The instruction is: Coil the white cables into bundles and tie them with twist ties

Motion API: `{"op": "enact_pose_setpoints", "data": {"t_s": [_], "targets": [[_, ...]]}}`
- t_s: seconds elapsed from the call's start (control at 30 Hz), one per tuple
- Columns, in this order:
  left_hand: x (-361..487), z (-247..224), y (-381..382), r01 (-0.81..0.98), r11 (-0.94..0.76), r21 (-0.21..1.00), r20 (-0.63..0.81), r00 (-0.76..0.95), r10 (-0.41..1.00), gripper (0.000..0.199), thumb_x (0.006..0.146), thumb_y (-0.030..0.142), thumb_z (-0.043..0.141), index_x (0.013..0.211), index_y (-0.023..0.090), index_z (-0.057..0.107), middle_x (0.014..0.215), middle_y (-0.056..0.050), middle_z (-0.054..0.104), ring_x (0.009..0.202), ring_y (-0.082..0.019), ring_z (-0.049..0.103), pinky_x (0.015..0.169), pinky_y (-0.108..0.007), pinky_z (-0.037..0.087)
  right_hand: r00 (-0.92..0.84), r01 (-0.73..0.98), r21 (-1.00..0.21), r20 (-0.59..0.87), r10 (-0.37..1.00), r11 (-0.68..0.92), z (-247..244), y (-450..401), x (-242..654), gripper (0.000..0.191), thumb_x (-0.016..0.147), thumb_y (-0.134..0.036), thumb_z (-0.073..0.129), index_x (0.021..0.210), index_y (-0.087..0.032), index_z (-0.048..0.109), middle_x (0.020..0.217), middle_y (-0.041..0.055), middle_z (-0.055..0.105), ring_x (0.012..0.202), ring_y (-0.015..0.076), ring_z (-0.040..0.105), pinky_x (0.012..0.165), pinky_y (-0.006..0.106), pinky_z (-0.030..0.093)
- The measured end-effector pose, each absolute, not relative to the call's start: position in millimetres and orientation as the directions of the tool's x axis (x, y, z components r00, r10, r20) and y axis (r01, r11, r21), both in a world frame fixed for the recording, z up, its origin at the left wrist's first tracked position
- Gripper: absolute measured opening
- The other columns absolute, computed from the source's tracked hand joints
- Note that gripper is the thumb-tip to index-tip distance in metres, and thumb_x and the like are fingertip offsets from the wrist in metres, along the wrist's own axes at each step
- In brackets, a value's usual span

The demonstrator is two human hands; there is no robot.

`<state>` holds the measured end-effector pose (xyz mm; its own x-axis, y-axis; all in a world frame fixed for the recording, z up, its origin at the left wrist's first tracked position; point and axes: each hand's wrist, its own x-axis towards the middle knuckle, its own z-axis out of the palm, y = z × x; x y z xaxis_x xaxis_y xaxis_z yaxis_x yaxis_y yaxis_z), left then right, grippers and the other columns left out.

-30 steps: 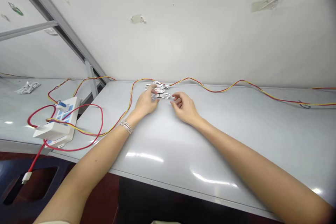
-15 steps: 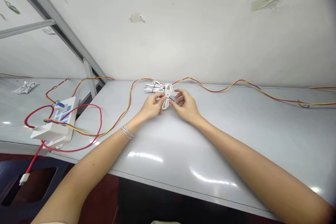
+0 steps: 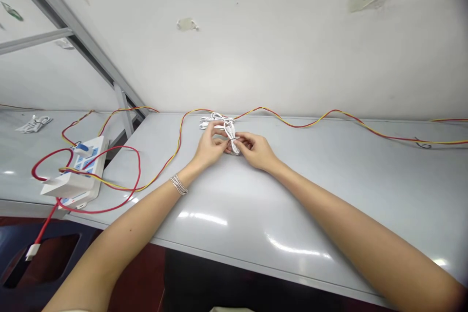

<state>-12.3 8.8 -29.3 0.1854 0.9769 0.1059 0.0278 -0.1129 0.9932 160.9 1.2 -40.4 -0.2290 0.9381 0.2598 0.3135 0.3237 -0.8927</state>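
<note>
A small coiled white cable (image 3: 230, 129), bound round its middle with a dark twist tie, is held upright between both hands. My left hand (image 3: 211, 145) pinches it from the left, thumb near the tie and index finger arched over toward the top loop. From the right, the thumb and bent fingers of my right hand (image 3: 257, 150) close on the coil at the tie. Just behind, other bundled white cables (image 3: 205, 122) lie on the grey tabletop (image 3: 234, 195), partly covered by my left fingers.
A white power strip (image 3: 95, 148) with a white adapter (image 3: 68, 184) and looped red cable (image 3: 140, 165) sits at the left. One more white cable bundle (image 3: 34, 124) lies beyond it. A red-and-yellow wire (image 3: 321, 118) runs along the wall (image 3: 292, 48).
My right fingers, spread apart before, have closed in on the tie. The coil has tilted, its top leaning left, and my left index finger has lifted over it.
</note>
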Motion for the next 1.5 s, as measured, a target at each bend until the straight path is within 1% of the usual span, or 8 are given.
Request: {"op": "enact_pose_setpoints", "data": {"t_s": [0.17,0.37,0.63,1.13,1.23,1.4,1.43,1.5], "targets": [[-11.7,-32.3,8.6,0.067,-0.140,0.988,0.126,0.188,0.974,0.052,0.072,0.024,0.077,0.104,0.023,0.036,0.086,0.003,0.059,0.056,-0.012,0.066,0.055,-0.029,0.060,-0.135,0.276,-0.927,0.224,0.965,0.254,-44.0,4.4,160.9,0.028,0.086,-0.036,0.059,0.105,-0.017,0.066,0.083,0.0056,0.071,0.068,0.0157,0.063,0.065,0.031,0.052],[-11.3,-25.6,3.9,0.292,-0.256,0.922,0.195,0.221,0.956,0.021,0.082,0.032,0.067,0.094,0.017,0.058,0.096,-0.005,0.066,0.059,-0.012,0.066,0.054,-0.023,0.053,-0.101,0.229,-0.950,0.193,0.976,0.212,-45.1,5.3,160.2,0.028,0.083,-0.041,0.062,0.098,-0.017,0.063,0.075,0.0030,0.066,0.063,0.0139,0.060,0.060,0.028,0.049],[-14.4,-20.9,4.9,0.451,-0.278,0.848,0.241,0.139,0.961,0.021,0.087,0.034,0.062,0.096,0.016,0.068,0.080,-0.004,0.071,0.059,-0.014,0.065,0.053,-0.022,0.047,-0.118,0.201,-0.941,0.252,0.961,0.271,-44.7,4.0,160.4,0.031,0.081,-0.045,0.064,0.092,-0.020,0.050,0.077,0.0018,0.063,0.063,0.0141,0.059,0.060,0.029,0.048],[-16.8,-17.8,6.1,0.551,-0.320,0.771,0.243,0.210,0.947,0.012,0.086,0.025,0.059,0.093,0.016,0.063,0.076,-0.003,0.069,0.059,-0.013,0.063,0.060,-0.023,0.046,-0.113,0.279,-0.906,0.300,0.947,0.320,-43.1,2.3,161.4,0.029,0.081,-0.043,0.064,0.095,-0.019,0.056,0.084,0.0034,0.066,0.063,0.0139,0.061,0.063,0.029,0.049],[-19.2,-18.1,6.4,0.612,-0.411,0.676,0.328,0.250,0.911,0.014,0.085,0.025,0.060,0.095,0.017,0.064,0.085,-0.004,0.071,0.063,-0.014,0.064,0.065,-0.025,0.048,-0.124,0.215,-0.937,0.255,0.959,0.276,-43.8,3.6,161.5,0.036,0.078,-0.043,0.068,0.101,-0.017,0.057,0.081,0.0034,0.067,0.062,0.0136,0.061,0.061,0.028,0.049],[-21.5,-20.0,7.0,0.622,-0.504,0.600,0.404,0.308,0.861,0.012,0.082,0.023,0.061,0.091,0.018,0.067,0.090,-0.004,0.072,0.065,-0.014,0.064,0.069,-0.026,0.050,-0.173,0.030,-0.985,0.165,0.971,0.172,-38.8,1.2,161.8,0.069,0.081,-0.042,0.065,0.140,-0.016,0.041,0.068,-0.0022,0.066,0.055,0.0142,0.061,0.059,0.029,0.051],[-21.6,-20.1,7.1,0.617,-0.504,0.604,0.400,0.311,0.862,0.011,0.082,0.022,0.062,0.090,0.018,0.068,0.088,-0.003,0.072,0.064,-0.014,0.064,0.069,-0.026,0.051,-0.176,0.017,-0.985,0.164,0.971,0.170,-37.9,0.7,161.9,0.072,0.082,-0.042,0.064,0.144,-0.017,0.037,0.065,-0.0034,0.066,0.054,0.0148,0.062,0.060,0.030,0.052],[-21.8,-20.1,7.7,0.605,-0.493,0.625,0.392,0.303,0.869,0.009,0.080,0.022,0.064,0.085,0.019,0.070,0.084,-0.003,0.073,0.064,-0.014,0.064,0.069,-0.027,0.052,-0.183,0.007,-0.987,0.159,0.970,0.163,-37.4,0.7,162.2,0.063,0.085,-0.043,0.061,0.140,-0.017,0.044,0.061,-0.0032,0.064,0.054,0.0159,0.063,0.060,0.031,0.053]]}}
